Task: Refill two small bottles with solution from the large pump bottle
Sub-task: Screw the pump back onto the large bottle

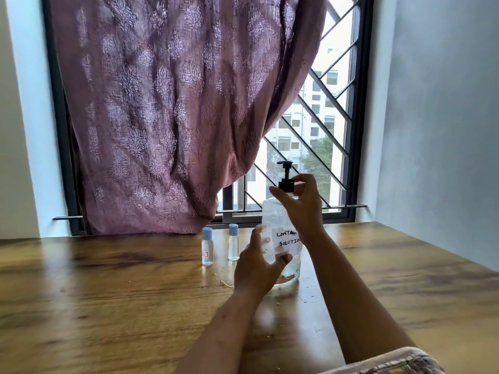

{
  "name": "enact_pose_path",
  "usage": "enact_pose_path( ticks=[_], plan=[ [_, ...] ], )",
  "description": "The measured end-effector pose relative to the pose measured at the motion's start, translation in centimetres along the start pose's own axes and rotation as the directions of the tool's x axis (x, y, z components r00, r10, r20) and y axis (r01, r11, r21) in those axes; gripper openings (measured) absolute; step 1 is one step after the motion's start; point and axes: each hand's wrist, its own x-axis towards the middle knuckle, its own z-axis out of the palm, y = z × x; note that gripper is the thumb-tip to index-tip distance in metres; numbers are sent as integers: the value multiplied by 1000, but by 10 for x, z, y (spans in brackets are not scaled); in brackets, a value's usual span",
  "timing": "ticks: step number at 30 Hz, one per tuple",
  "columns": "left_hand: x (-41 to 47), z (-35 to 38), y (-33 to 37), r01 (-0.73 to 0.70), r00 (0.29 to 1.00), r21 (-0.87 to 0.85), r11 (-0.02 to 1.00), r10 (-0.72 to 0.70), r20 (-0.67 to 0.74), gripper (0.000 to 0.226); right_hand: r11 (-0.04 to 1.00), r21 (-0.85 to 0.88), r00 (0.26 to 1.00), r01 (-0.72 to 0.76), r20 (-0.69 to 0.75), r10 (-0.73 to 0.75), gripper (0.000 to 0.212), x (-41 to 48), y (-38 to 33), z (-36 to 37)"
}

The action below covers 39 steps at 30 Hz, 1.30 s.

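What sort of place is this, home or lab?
Probably a room in a home: wooden table at a window with a patterned purple curtain and metal grille, hand-lettered label on the pump bottle.

A single wide-angle head-worn camera looks forward and slightly down across the brown wooden table (108,306) toward the mauve patterned curtain (162,117) and black-barred window (324,117), with the clear plastic pump bottle (272,220) at arm's reach, centre frame.

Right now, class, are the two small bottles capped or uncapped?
Capped: the red-labelled small bottle and the plain small bottle each wear a blue cap, standing upright on the table beside the large pump bottle.
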Motion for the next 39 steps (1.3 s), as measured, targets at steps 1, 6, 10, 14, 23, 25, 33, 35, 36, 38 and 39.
enact_pose_path(
  ticks=[1,6,10,14,23,25,33,35,36,38,39],
  plan=[
    [0,0,0,0,1000,-1,1000,0,0,78,1000,-3,1000,4,7,-4,47,-1,-2,0],
    [1,-1,-1,12,1000,-18,1000,-12,-8,79,998,-35,993,43,109,-39,32,-1,-2,4],
    [0,-2,-1,3,1000,-6,1000,-3,-8,79,998,63,993,3,116,-10,14,3,0,0],
    [0,-1,-1,-2,1000,-13,1000,2,-1,78,998,56,1000,4,27,-5,34,1,1,-1],
    [1,0,-3,10,1000,-20,1000,-10,-4,80,997,-44,992,62,113,-57,30,-1,-1,2],
    [2,0,-3,12,1000,-23,1000,-12,-6,81,998,54,990,24,136,-31,18,1,-1,-1],
    [0,1,-2,-15,1000,-8,1000,15,0,79,998,70,999,-6,35,4,42,2,1,-6],
    [0,1,-2,-16,1000,-6,1000,16,-1,79,998,58,998,5,56,-8,47,2,0,-5],
    [0,1,-2,-13,1000,-10,1000,13,-1,79,999,33,997,20,71,-22,47,1,0,-4],
    [1,0,-3,-5,1000,-21,1000,5,-2,79,999,-17,993,42,113,-40,40,1,0,-1],
    [1,0,-3,-6,1000,-24,1000,6,-4,79,1000,0,990,31,139,-30,33,1,-1,-1]
  ],
)
